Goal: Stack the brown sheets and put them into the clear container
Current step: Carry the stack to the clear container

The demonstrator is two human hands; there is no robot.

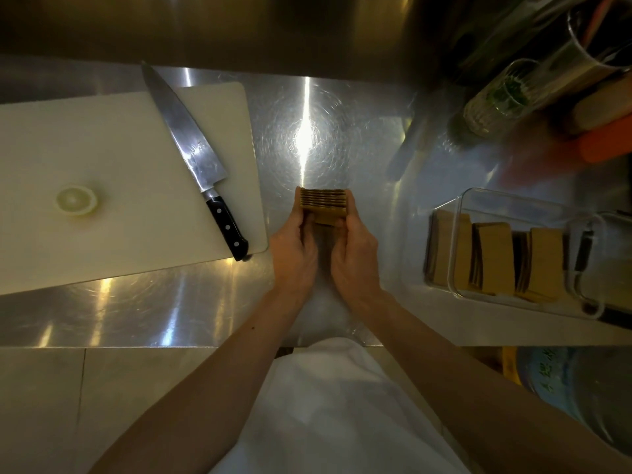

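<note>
A stack of brown sheets stands on edge on the steel counter at the centre. My left hand presses its left side and my right hand presses its right side, so both hold the stack between them. To the right sits the clear container, rectangular and open on top, with several groups of brown sheets standing upright inside it. The container is about a hand's length from my right hand.
A white cutting board lies at the left with a large black-handled knife and a pale round slice on it. Glass jars and orange items crowd the back right. The counter's front edge runs just below my wrists.
</note>
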